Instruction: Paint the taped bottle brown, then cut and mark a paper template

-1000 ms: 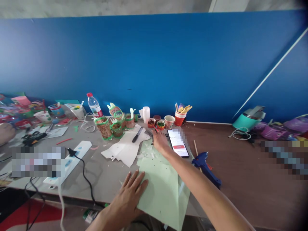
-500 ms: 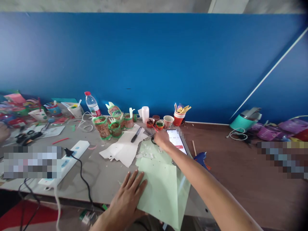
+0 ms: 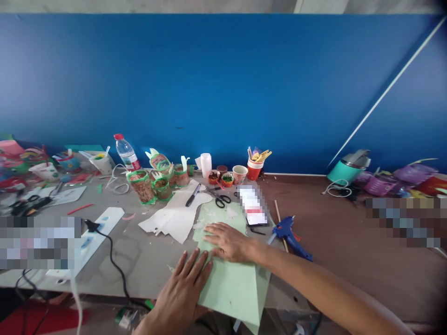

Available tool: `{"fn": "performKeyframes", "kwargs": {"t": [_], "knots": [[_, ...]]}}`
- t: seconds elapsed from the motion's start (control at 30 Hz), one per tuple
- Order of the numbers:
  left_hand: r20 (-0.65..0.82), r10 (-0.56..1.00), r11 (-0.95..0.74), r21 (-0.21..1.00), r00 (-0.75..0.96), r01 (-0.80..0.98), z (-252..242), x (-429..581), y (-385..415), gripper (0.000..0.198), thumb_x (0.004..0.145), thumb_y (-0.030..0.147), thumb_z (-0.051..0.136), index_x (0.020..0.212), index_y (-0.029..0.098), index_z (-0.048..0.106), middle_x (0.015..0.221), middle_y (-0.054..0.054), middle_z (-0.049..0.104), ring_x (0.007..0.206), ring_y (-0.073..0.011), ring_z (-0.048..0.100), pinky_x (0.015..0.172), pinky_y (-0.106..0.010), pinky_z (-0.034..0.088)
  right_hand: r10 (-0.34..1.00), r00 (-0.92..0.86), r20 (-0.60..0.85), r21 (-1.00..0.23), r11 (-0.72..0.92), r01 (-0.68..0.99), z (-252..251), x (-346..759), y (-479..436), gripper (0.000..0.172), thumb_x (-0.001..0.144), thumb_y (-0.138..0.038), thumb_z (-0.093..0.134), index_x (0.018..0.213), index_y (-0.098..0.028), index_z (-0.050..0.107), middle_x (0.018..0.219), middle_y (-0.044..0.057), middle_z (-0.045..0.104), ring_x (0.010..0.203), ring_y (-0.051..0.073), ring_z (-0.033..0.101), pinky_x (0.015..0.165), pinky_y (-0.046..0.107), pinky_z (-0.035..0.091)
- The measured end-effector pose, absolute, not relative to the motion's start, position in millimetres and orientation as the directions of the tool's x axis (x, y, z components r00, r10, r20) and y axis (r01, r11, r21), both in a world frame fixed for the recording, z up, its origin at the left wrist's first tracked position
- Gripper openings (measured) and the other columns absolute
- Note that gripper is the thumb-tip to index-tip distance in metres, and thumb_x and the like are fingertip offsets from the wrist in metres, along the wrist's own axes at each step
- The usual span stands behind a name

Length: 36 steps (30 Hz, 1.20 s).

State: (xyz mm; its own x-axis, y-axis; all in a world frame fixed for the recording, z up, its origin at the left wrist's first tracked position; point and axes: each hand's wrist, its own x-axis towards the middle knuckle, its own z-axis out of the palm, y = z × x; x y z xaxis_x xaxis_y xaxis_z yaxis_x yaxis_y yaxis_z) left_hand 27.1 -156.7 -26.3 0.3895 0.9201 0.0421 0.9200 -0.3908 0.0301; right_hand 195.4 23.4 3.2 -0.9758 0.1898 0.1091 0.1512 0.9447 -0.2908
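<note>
Pale green paper (image 3: 226,286), in at least two overlapping layers, lies on the table (image 3: 153,260) directly in front of the person; its lower corner hangs past the near edge. Cannot tell whether the layers are separate sheets or one folded piece.

Left hand (image 3: 185,279): palm down, fingers spread, lying across the paper's left edge, gripping nothing. Right hand (image 3: 230,242): palm down, fingers loosely extended toward the left over the upper part, nothing visible in its grasp. Contact pressure cannot be read.

Step in hand, as judged: steadying and smoothing the paper. Small pale paper scraps (image 3: 230,213) lie just beyond the right fingers; these would best be brushed aside, since any trapped beneath could leave a ridge. Suggest the left hand bear down lightly as an anchor while the right strokes away from it with a flat palm; bent fingertips may crease thin stock. Overhanging corner likely to bend if leaned upon; sliding the paper inward should help.

Surroundings: black-handled metal scissors (image 3: 221,201) rest near the far end of the paper, and a blue plastic glue gun (image 3: 291,237) lies to the right. Sleeves and wrists should keep clear of its nozzle, temperature unknown.
</note>
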Motion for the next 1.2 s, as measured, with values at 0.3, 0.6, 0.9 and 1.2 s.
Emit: {"fn": "performKeyframes", "kwargs": {"t": [0.3, 0.6, 0.9, 1.2], "knots": [[0.036, 0.925, -0.381, 0.048, 0.379, 0.923, -28, 27, -156, 0.083, 0.082, 0.064, 0.048, 0.15, 0.025, 0.02, 0.154, -0.011, 0.03, 0.141, -0.0349, 0.021, 0.114, -0.057, 0.014, 0.3, -0.921, 0.248, -0.235, 0.941, 0.244, 19, 185, 26, 0.054, 0.095, -0.042, 0.043, 0.136, -0.008, 0.047, 0.143, 0.02, 0.044, 0.134, 0.029, 0.037, 0.111, 0.045, 0.029], [0.021, 0.927, -0.375, 0.052, 0.374, 0.926, -25, 27, -156, 0.078, 0.085, 0.065, 0.04, 0.149, 0.023, 0.025, 0.154, -0.011, 0.028, 0.142, -0.0346, 0.019, 0.114, -0.056, 0.013, 0.558, -0.806, 0.2, -0.212, 0.827, 0.52, 16, 166, 46, 0.052, 0.095, -0.041, 0.045, 0.132, -0.005, 0.05, 0.141, 0.025, 0.044, 0.133, 0.034, 0.038, 0.11, 0.052, 0.027], [-0.008, 0.932, -0.361, 0.075, 0.363, 0.93, -22, 29, -155, 0.083, 0.082, 0.067, 0.045, 0.149, 0.024, 0.022, 0.154, -0.011, 0.028, 0.142, -0.0352, 0.019, 0.114, -0.056, 0.014, 0.389, -0.914, 0.115, -0.291, 0.893, 0.343, 12, 201, 17, 0.05, 0.095, -0.043, 0.046, 0.131, -0.009, 0.053, 0.141, 0.021, 0.047, 0.132, 0.031, 0.04, 0.109, 0.048, 0.032], [0.012, 0.926, -0.377, 0.016, 0.377, 0.926, -25, 28, -157, 0.08, 0.083, 0.065, 0.045, 0.148, 0.022, 0.026, 0.153, -0.012, 0.031, 0.141, -0.0345, 0.022, 0.114, -0.055, 0.014, 0.287, -0.948, 0.135, -0.399, 0.892, 0.213, 28, 214, -14, 0.052, 0.094, -0.042, 0.046, 0.134, -0.01, 0.051, 0.139, 0.02, 0.05, 0.131, 0.029, 0.042, 0.109, 0.041, 0.036]]}}
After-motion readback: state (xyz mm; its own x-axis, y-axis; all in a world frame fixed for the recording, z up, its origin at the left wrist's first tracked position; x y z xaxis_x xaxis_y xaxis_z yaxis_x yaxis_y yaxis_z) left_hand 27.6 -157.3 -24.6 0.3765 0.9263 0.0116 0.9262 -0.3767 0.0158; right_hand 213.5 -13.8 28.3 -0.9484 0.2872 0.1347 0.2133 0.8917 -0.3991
